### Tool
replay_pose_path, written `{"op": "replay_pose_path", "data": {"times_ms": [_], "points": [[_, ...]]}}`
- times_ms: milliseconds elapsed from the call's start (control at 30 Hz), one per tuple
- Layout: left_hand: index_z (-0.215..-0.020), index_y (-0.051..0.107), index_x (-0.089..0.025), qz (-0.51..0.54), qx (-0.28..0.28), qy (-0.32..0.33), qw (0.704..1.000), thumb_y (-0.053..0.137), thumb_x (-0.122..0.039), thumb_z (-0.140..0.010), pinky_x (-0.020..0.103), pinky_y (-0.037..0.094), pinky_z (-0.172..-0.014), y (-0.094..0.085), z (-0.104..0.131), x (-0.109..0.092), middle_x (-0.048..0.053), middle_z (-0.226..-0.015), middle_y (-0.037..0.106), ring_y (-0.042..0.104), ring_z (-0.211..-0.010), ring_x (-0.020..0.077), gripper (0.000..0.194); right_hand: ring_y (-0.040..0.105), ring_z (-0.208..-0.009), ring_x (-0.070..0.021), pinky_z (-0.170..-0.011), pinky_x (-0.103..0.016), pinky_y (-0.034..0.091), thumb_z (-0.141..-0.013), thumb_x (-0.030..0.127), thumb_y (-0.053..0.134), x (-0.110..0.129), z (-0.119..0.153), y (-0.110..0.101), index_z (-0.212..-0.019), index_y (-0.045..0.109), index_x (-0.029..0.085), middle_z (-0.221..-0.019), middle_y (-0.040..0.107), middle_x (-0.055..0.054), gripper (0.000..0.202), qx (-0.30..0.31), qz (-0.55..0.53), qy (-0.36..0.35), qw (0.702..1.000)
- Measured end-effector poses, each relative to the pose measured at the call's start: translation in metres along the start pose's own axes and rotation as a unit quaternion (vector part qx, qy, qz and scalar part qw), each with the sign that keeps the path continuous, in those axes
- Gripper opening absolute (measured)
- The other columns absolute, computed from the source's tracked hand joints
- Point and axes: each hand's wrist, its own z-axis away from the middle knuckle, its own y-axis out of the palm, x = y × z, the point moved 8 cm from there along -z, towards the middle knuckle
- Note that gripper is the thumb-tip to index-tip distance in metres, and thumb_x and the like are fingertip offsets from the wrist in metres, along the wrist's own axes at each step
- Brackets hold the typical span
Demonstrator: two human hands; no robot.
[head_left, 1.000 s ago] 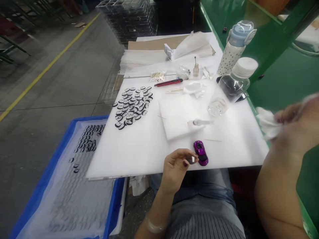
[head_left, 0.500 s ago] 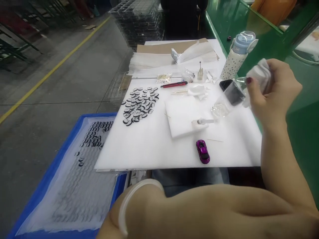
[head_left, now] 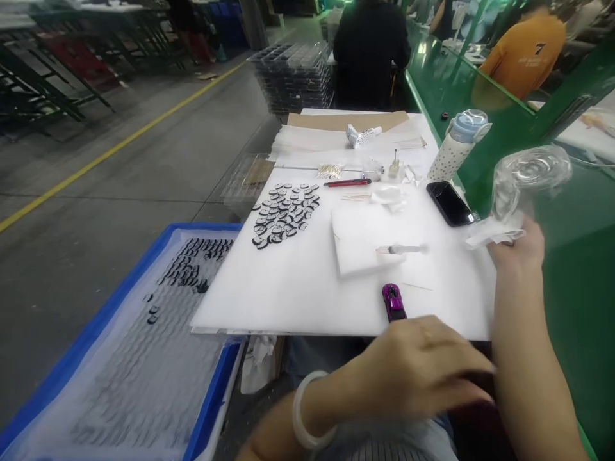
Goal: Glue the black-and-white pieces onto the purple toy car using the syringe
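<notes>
My right hand point(head_left: 521, 246), slightly blurred, is at the table's right edge, its fingers closed around a crumpled white tissue point(head_left: 494, 232). Just beyond it a clear plastic container point(head_left: 533, 173) is tipped over the green surface; whether the fingers also touch it is unclear. My left hand point(head_left: 425, 365), wearing a pale bangle, hovers before the front edge with fingers stretched out and thumb apart, holding nothing visible. Behind it a purple toy car point(head_left: 394, 301) is partly covered. A syringe point(head_left: 403, 249) lies on a white foam pad point(head_left: 355, 224) farther back.
Small black-rimmed pieces point(head_left: 283, 214) lie on the white table at left. A red craft knife point(head_left: 348, 182), a phone point(head_left: 450, 203) and a dotted bottle point(head_left: 451, 150) are farther back. A blue tray point(head_left: 139, 282) with more pieces stands lower left. People sit beyond.
My right hand has come lower, and the clear container has gone from over the phone to the right. My left hand has come into view near the toy car. The camera has tilted up.
</notes>
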Motion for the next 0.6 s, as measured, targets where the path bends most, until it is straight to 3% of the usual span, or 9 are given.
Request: {"op": "replay_pose_path", "data": {"times_ms": [67, 167, 267, 367, 433, 500, 533, 567, 600], "points": [[-0.101, 0.073, -0.015, 0.096, -0.114, -0.116, 0.982, 0.075, -0.026, -0.085, 0.024, 0.056, -0.080, -0.021, 0.020, 0.037, 0.007, -0.087, 0.073, 0.067, -0.082, 0.0156, 0.020, 0.054, -0.054, -0.0137, -0.055, -0.031, 0.055, -0.086, 0.019, 0.053, -0.009, -0.009, 0.002, -0.062, 0.048, 0.019, -0.059, 0.051, -0.001, 0.024, 0.049, 0.056, 0.007, 0.997], [-0.095, 0.075, -0.018, 0.280, -0.239, -0.230, 0.901, 0.077, -0.031, -0.083, 0.024, 0.054, -0.073, -0.031, 0.057, 0.083, 0.006, -0.083, 0.070, 0.063, -0.076, 0.0143, 0.017, 0.050, -0.050, -0.0106, -0.051, -0.028, 0.051, -0.084, 0.036, 0.064, -0.009, -0.018, 0.006, -0.069, 0.051, 0.018, -0.057, 0.049, 0.002, 0.027, 0.090, 0.126, -0.038, 0.987], [-0.090, 0.076, -0.018, 0.399, -0.294, -0.258, 0.829, 0.080, -0.040, -0.079, 0.024, 0.053, -0.072, -0.027, 0.072, 0.103, 0.006, -0.081, 0.068, 0.063, -0.074, 0.0136, 0.024, 0.051, -0.054, -0.0144, -0.051, -0.032, 0.049, -0.083, 0.050, 0.061, 0.005, -0.011, 0.011, -0.072, 0.052, 0.020, -0.062, 0.051, -0.001, 0.034, 0.091, 0.160, -0.127, 0.975], [-0.090, 0.076, -0.018, 0.414, -0.303, -0.273, 0.814, 0.082, -0.043, -0.077, 0.025, 0.054, -0.073, -0.024, 0.071, 0.109, 0.005, -0.079, 0.068, 0.062, -0.073, 0.0134, 0.028, 0.058, -0.072, -0.0201, -0.068, -0.039, 0.052, -0.083, 0.052, 0.060, 0.035, 0.015, 0.020, -0.085, 0.058, 0.021, -0.080, 0.059, -0.006, 0.032, 0.060, 0.170, -0.245, 0.953], [-0.091, 0.076, -0.018, 0.417, -0.304, -0.283, 0.809, 0.082, -0.043, -0.076, 0.026, 0.054, -0.073, -0.023, 0.071, 0.112, 0.006, -0.080, 0.068, 0.062, -0.074, 0.0138, 0.030, 0.060, -0.094, -0.0228, -0.089, -0.041, 0.048, -0.083, 0.045, 0.065, 0.060, 0.046, 0.047, -0.106, 0.063, 0.018, -0.102, 0.063, -0.011, 0.035, 0.094, 0.236, -0.363, 0.897], [-0.090, 0.077, -0.017, 0.417, -0.302, -0.293, 0.806, 0.083, -0.043, -0.076, 0.026, 0.054, -0.074, -0.023, 0.072, 0.113, 0.007, -0.081, 0.069, 0.063, -0.075, 0.0142, 0.030, 0.057, -0.109, -0.0244, -0.098, -0.042, 0.043, -0.088, 0.037, 0.062, 0.071, 0.089, 0.095, -0.123, 0.060, 0.017, -0.117, 0.062, -0.014, 0.040, 0.217, 0.369, -0.486, 0.762], [-0.089, 0.077, -0.017, 0.417, -0.302, -0.296, 0.805, 0.082, -0.043, -0.076, 0.026, 0.055, -0.074, -0.023, 0.074, 0.114, 0.007, -0.081, 0.070, 0.063, -0.075, 0.0141, 0.029, 0.057, -0.113, -0.0239, -0.099, -0.041, 0.044, -0.091, 0.033, 0.060, 0.068, 0.107, 0.116, -0.126, 0.057, 0.017, -0.121, 0.062, -0.014, 0.039, 0.285, 0.410, -0.509, 0.701], [-0.089, 0.077, -0.018, 0.417, -0.303, -0.298, 0.803, 0.082, -0.042, -0.076, 0.025, 0.055, -0.074, -0.023, 0.075, 0.115, 0.007, -0.081, 0.070, 0.064, -0.075, 0.0137, 0.028, 0.058, -0.114, -0.0228, -0.097, -0.040, 0.046, -0.093, 0.030, 0.056, 0.066, 0.121, 0.132, -0.127, 0.056, 0.018, -0.123, 0.062, -0.013, 0.036, 0.335, 0.434, -0.512, 0.662], [-0.089, 0.077, -0.018, 0.419, -0.305, -0.298, 0.802, 0.082, -0.042, -0.077, 0.024, 0.055, -0.075, -0.024, 0.077, 0.115, 0.006, -0.082, 0.071, 0.064, -0.076, 0.0132, 0.027, 0.059, -0.113, -0.0214, -0.095, -0.038, 0.048, -0.093, 0.028, 0.056, 0.067, 0.131, 0.143, -0.123, 0.056, 0.020, -0.123, 0.063, -0.012, 0.031, 0.364, 0.437, -0.508, 0.647]]}}
